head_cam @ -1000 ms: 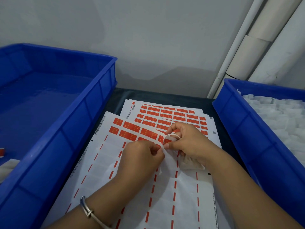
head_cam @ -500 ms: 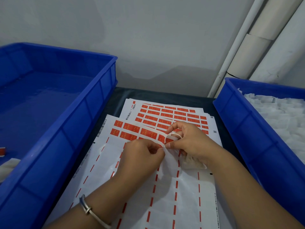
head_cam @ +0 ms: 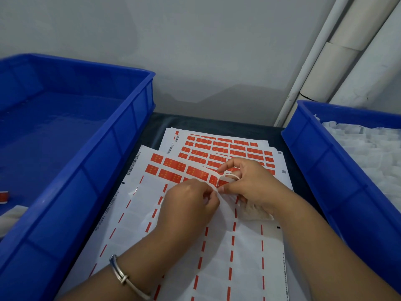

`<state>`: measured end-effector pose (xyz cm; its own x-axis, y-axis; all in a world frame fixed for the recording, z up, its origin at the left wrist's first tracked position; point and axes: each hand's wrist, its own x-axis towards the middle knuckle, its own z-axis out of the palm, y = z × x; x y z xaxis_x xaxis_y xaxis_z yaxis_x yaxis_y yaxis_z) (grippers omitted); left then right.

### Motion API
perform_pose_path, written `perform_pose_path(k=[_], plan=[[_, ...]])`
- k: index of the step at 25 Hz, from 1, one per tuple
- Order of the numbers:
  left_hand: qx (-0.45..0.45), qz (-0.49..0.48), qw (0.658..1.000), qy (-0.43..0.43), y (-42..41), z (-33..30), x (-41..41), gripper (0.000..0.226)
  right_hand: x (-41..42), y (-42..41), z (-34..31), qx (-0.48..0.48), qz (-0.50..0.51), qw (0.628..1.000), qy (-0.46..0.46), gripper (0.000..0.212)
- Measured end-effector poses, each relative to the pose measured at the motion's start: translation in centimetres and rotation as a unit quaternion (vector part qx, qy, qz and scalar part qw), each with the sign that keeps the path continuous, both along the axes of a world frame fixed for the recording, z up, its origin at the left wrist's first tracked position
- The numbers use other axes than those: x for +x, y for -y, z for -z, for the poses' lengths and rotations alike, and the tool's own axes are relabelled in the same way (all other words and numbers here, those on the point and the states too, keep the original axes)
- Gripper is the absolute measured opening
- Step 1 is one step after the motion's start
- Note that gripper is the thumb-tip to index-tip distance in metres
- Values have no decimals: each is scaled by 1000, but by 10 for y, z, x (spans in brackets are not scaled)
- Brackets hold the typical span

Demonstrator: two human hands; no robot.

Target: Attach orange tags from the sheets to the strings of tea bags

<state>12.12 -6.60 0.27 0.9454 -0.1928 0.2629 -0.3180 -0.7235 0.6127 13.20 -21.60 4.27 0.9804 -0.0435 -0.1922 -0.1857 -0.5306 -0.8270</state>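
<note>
Over the glossy, mostly peeled tag sheet at the worktop's middle, my left hand and right hand both pinch a thin white looped string; its crinkled tea bag lies under my right palm.

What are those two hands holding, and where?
The right hand holds a tea bag under its palm, the white string looped at its fingers. The left hand pinches the string's end; any tag is hidden.

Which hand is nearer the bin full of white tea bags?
Right. The right hand works beside the bin of tea bags; the left hand sits farther away, over the sheet.
</note>
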Motion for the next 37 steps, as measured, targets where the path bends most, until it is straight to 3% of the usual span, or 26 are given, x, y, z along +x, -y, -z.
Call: perform_pose_path(k=[6, 20, 25, 27, 29, 31, 32, 34, 37], plan=[[-37, -20, 998, -41, 2, 0, 0, 5, 0, 0, 1, 17, 13, 1000, -2, 29], [-134, -15, 986, -101, -4, -4, 7, 23, 1, 9, 5, 52, 45, 997, -45, 20], [-231, -31, 966, -109, -4, -13, 6, 12, 3, 13, 6, 38, 41, 997, -58, 16], [-216, -46, 973, -69, -4, -11, 3, 13, 5, 12, 6, 38, 42, 996, -67, 14], [-135, -17, 991, -15, -4, -5, -1, 18, 7, 13, 5, 44, 42, 995, -76, 9], [-51, 25, 998, -10, -3, 0, -3, 7, 8, 14, 2, 45, 38, 995, -82, 6], [-25, 31, 999, -4, -3, 4, -3, 18, 8, 14, 1, 44, 32, 995, -84, 7], [-11, 20, 1000, 16, -3, 9, 0, 31, 8, 14, -1, 38, 17, 995, -87, 14], [-25, 13, 999, 24, -3, 8, 3, 33, 7, 12, -4, 17, 2, 997, -81, 20]])
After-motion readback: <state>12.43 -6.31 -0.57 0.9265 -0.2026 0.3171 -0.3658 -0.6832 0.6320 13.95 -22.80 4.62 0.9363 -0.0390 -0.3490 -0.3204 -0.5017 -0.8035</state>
